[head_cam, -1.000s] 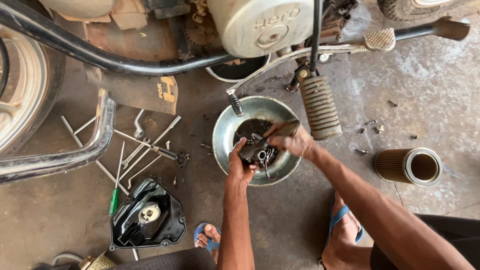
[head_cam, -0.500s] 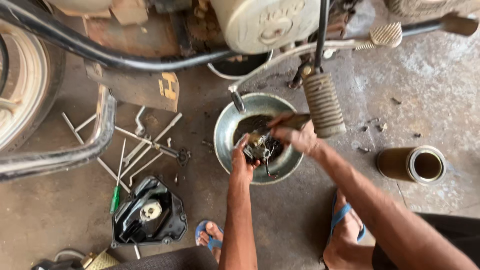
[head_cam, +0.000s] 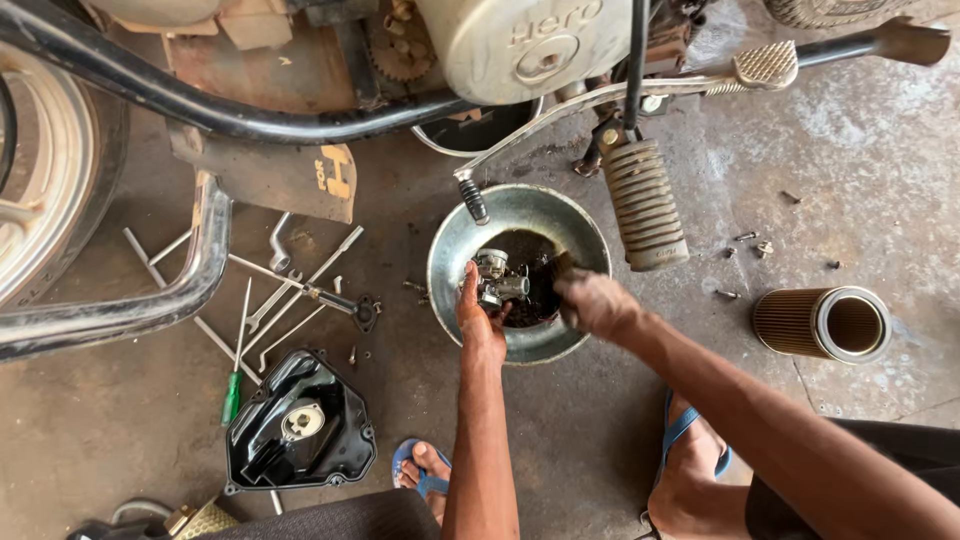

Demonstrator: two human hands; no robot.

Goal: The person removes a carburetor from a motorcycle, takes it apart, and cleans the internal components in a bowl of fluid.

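Note:
A round metal bowl (head_cam: pixel 455 245) with dark liquid sits on the concrete floor under a motorcycle. My left hand (head_cam: pixel 480 320) holds a small metal carburettor (head_cam: pixel 497 278) over the bowl. My right hand (head_cam: pixel 595 300) is beside it over the bowl's right side, blurred, with the fingers curled and dirty; whether it holds anything is unclear.
The motorcycle's footpeg (head_cam: pixel 645 205), engine cover (head_cam: pixel 520 40) and exhaust pipe (head_cam: pixel 120 310) surround the bowl. Several wrenches and a green screwdriver (head_cam: pixel 232 395) lie at left. A black plastic cover (head_cam: pixel 298 430) lies near my foot. A cylindrical air filter (head_cam: pixel 825 322) lies at right, loose screws nearby.
My left hand has lifted the carburettor slightly and turned it. My right hand has dropped from the bowl's upper right toward its lower right.

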